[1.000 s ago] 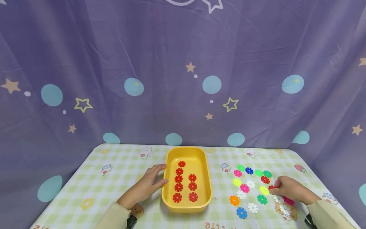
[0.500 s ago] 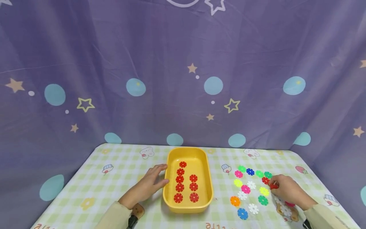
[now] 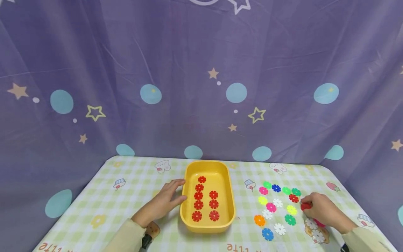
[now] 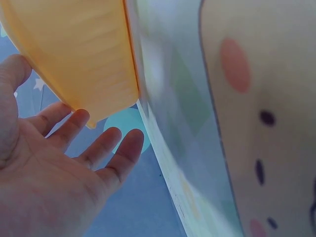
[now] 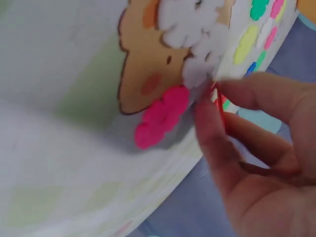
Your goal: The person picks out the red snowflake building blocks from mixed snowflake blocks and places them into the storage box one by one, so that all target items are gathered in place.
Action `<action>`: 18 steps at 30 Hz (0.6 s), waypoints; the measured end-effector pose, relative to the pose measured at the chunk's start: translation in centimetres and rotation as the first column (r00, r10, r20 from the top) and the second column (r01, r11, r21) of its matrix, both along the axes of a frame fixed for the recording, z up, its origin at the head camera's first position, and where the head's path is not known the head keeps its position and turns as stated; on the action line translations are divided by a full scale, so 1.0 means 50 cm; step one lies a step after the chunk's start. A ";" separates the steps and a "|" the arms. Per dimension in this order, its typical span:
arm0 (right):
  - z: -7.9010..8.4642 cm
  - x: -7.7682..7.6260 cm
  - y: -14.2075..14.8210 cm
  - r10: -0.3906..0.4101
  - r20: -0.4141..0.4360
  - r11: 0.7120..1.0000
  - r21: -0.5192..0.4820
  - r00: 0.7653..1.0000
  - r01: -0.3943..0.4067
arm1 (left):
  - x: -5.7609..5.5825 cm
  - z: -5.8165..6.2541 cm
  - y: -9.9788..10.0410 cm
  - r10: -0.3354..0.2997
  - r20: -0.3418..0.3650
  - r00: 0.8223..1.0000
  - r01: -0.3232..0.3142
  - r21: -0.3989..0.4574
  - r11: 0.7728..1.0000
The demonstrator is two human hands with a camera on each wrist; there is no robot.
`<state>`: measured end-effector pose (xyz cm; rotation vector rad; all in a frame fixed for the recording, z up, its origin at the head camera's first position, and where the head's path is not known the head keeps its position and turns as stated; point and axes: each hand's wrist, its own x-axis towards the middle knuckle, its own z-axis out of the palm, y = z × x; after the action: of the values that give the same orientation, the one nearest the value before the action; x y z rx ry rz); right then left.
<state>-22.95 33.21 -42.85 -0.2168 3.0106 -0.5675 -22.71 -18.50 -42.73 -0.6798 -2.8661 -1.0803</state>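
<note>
My left hand (image 3: 160,204) is at the left side of a yellow plastic tray (image 3: 207,229). Its fingers are spread and relaxed, with the thumb and fingertips at the tray's rim, also seen in the left wrist view. Two columns of red snowflake discs (image 3: 198,204) lie flat inside the tray. On the right, my right hand (image 3: 324,211) pinches another red snowflake disc (image 3: 306,206) between thumb and fingers. In the right wrist view this disc shows edge-on as a thin red strip. A pink disc (image 5: 163,117) and white discs (image 5: 190,22) lie under the right hand.
Loose snowflake discs in several colours spread over the right part of the table, among them a red one (image 3: 294,198), a blue one (image 3: 268,234) and an orange one (image 3: 259,220). A checked cloth (image 3: 135,175) covers the table. A purple curtain (image 3: 176,119) hangs behind.
The red disc pinched in my right hand has turned to a different angle and shifted slightly right. My left hand has stayed at the tray rim; the head view has drifted slightly.
</note>
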 end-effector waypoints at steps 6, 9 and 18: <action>0.023 -0.009 -0.027 0.020 0.032 1.000 -0.013 0.999 -0.019 | 0.002 0.000 0.001 0.001 0.001 1.000 -0.001 0.006 1.000; 0.024 -0.007 -0.028 0.045 0.137 0.999 0.007 0.989 -0.047 | 0.003 0.000 0.003 -0.007 0.018 1.000 0.006 0.010 1.000; 0.013 0.007 -0.006 0.050 0.224 0.999 -0.010 0.973 -0.049 | 0.003 0.005 0.000 0.011 0.030 0.999 -0.010 -0.022 1.000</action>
<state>-22.60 32.90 -42.22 -0.2125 2.7786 -0.5535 -22.55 -18.52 -42.48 -0.6543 -2.9082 -1.0685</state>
